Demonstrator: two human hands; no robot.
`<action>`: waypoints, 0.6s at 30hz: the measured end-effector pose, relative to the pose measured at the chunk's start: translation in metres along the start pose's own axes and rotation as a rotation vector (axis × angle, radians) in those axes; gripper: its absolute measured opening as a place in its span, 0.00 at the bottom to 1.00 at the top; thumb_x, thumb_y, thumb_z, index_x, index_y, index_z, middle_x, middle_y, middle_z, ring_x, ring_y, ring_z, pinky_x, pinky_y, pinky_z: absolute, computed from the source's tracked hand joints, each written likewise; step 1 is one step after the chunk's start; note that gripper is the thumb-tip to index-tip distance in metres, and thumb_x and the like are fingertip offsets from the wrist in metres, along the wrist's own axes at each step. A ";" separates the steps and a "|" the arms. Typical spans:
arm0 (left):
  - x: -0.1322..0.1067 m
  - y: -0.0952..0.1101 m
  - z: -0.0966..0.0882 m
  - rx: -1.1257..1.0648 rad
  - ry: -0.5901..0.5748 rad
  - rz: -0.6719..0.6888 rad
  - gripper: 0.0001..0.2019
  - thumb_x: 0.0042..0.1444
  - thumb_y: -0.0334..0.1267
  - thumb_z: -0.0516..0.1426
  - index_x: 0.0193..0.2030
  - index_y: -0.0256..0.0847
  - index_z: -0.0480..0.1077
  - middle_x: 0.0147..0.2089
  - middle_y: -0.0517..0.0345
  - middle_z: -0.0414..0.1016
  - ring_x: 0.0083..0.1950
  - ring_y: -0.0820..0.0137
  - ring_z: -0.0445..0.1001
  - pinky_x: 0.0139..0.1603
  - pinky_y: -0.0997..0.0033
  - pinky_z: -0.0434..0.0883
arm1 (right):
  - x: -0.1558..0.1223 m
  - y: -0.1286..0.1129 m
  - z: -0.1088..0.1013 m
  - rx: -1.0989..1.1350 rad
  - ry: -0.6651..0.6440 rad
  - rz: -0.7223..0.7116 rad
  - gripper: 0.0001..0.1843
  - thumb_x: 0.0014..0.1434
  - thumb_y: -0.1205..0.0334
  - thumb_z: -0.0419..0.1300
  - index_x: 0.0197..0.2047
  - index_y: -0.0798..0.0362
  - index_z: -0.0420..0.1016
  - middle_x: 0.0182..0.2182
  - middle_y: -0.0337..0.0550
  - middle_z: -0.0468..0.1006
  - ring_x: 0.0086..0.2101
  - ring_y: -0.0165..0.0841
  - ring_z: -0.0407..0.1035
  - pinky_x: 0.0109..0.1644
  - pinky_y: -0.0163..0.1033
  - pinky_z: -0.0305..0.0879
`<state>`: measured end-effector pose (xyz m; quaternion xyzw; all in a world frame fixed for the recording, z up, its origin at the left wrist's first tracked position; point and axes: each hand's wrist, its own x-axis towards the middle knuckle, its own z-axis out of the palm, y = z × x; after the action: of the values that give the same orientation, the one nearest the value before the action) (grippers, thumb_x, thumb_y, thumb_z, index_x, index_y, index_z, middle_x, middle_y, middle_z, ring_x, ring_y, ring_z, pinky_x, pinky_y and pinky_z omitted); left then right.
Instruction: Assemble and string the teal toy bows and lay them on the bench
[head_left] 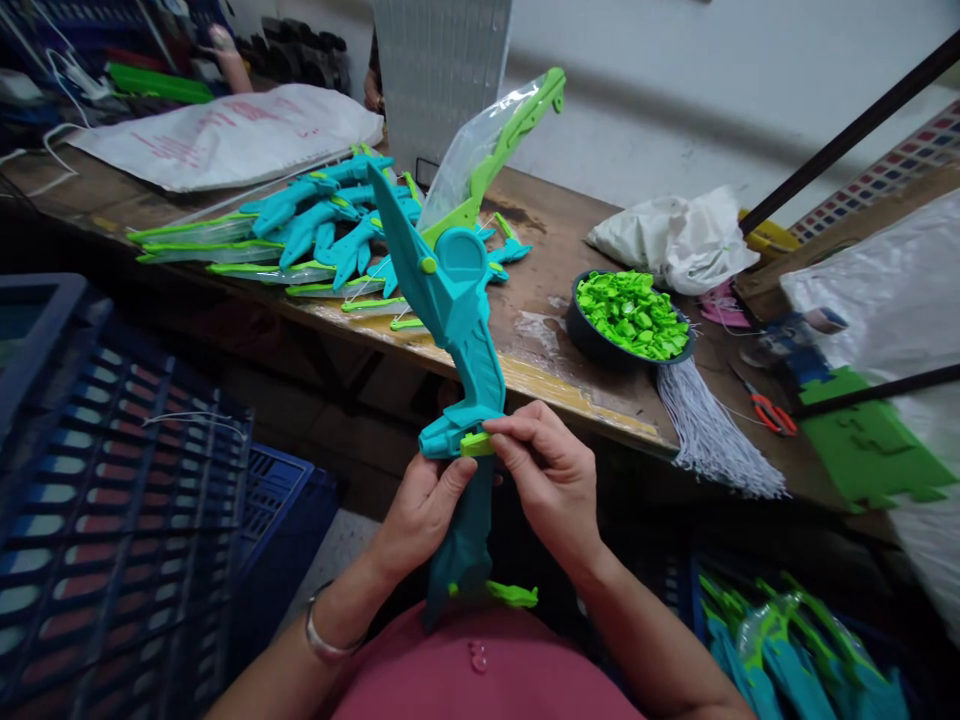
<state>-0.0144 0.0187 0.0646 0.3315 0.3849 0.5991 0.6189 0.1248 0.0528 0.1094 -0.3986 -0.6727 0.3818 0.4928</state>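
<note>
A teal plastic toy bow [454,290] with lime-green end pieces stands upright in front of me, its lower end against my pink top. My left hand [420,505] is closed around its middle, below a short teal stub, with the thumb toward the front. Between thumb and fingertips, my right hand [547,470] pinches a small lime-green plastic piece [474,444] against the slot beside that stub. How deep the piece sits in the slot cannot be seen. A clear plastic sleeve [469,150] covers part of the upper green arm.
On the workbench [562,385] lie a pile of similar toy bows [330,220], a dark bowl [589,340] of green pieces, white strings [712,440] and orange-handled scissors [772,413]. Blue crates [135,500] stand left. More bows [802,650] fill a crate at lower right.
</note>
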 end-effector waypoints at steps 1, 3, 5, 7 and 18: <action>0.000 0.000 0.001 0.002 0.003 0.000 0.19 0.57 0.48 0.67 0.51 0.39 0.80 0.40 0.50 0.80 0.35 0.61 0.78 0.40 0.66 0.77 | 0.000 -0.001 0.000 -0.007 0.000 -0.006 0.08 0.65 0.64 0.64 0.43 0.43 0.83 0.33 0.40 0.72 0.34 0.32 0.71 0.35 0.39 0.71; -0.001 0.001 0.001 0.021 0.004 0.017 0.20 0.57 0.49 0.66 0.52 0.40 0.80 0.40 0.51 0.80 0.36 0.61 0.79 0.42 0.65 0.77 | -0.001 -0.002 0.001 -0.033 0.006 -0.030 0.08 0.65 0.65 0.64 0.43 0.42 0.83 0.33 0.40 0.73 0.34 0.32 0.70 0.36 0.40 0.72; -0.001 -0.001 0.001 0.068 0.007 0.071 0.20 0.59 0.49 0.65 0.54 0.41 0.79 0.45 0.50 0.81 0.43 0.59 0.79 0.48 0.65 0.76 | -0.001 -0.003 0.003 -0.066 0.018 -0.066 0.09 0.65 0.66 0.63 0.44 0.42 0.83 0.34 0.40 0.73 0.34 0.32 0.70 0.37 0.40 0.72; -0.002 -0.003 0.001 0.137 0.013 0.137 0.19 0.63 0.48 0.63 0.56 0.42 0.78 0.53 0.50 0.80 0.52 0.58 0.78 0.56 0.65 0.73 | -0.002 -0.003 0.006 -0.099 0.029 -0.111 0.10 0.66 0.66 0.62 0.44 0.42 0.82 0.35 0.40 0.73 0.35 0.32 0.70 0.38 0.40 0.73; -0.014 -0.003 0.008 0.121 0.092 0.112 0.18 0.63 0.50 0.61 0.53 0.42 0.80 0.48 0.51 0.83 0.53 0.53 0.79 0.56 0.59 0.74 | 0.003 0.000 -0.004 -0.137 -0.036 -0.079 0.22 0.61 0.58 0.68 0.57 0.47 0.70 0.55 0.47 0.73 0.54 0.42 0.69 0.58 0.50 0.70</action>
<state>-0.0055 0.0052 0.0667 0.3614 0.4292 0.6229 0.5451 0.1277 0.0560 0.1109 -0.3976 -0.7211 0.3222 0.4671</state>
